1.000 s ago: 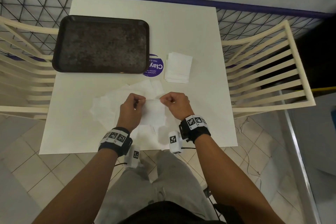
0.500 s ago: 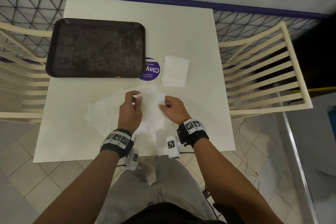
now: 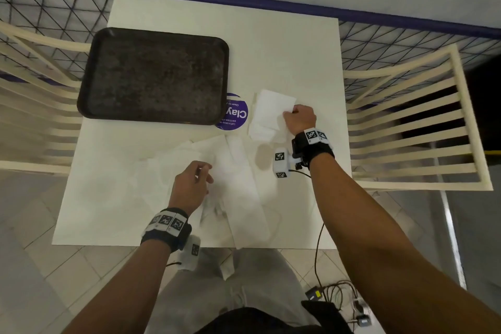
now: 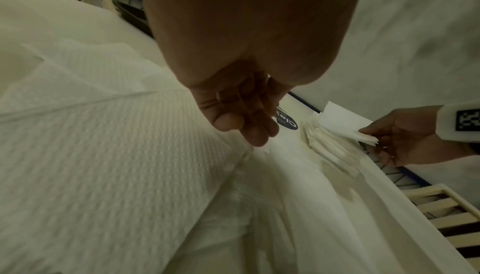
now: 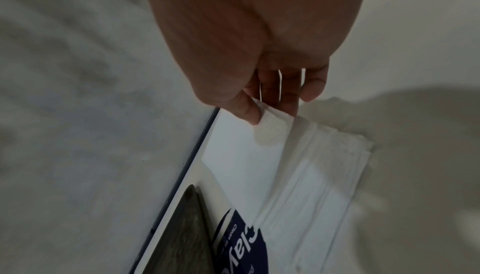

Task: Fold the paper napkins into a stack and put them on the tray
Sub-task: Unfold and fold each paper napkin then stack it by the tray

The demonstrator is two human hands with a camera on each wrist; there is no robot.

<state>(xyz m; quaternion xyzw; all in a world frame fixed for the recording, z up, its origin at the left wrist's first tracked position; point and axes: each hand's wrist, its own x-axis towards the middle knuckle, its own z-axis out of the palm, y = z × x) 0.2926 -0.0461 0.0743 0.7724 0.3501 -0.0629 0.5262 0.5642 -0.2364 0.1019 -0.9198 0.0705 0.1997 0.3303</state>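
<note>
My right hand (image 3: 289,114) pinches a folded white napkin (image 3: 273,104) by its corner, just over the stack of folded napkins (image 3: 260,131) to the right of the tray. The right wrist view shows thumb and fingers (image 5: 250,114) clamping the folded napkin (image 5: 241,151) above the stack (image 5: 311,186). My left hand (image 3: 203,175) hovers over the loose unfolded napkins (image 3: 173,160), fingers (image 4: 255,136) loosely curled and holding nothing. The dark tray (image 3: 154,76) lies bare at the table's back left.
A round purple sticker (image 3: 236,114) sits between tray and stack. One loose napkin (image 3: 246,214) hangs over the table's front edge. Cream slatted chairs (image 3: 412,127) flank the table on both sides, with a mesh fence behind. Cables (image 3: 333,295) lie on the floor at the right.
Both hands were folding a napkin near the front of the table. My right hand has carried it back and right to over the stack; my left hand has let go.
</note>
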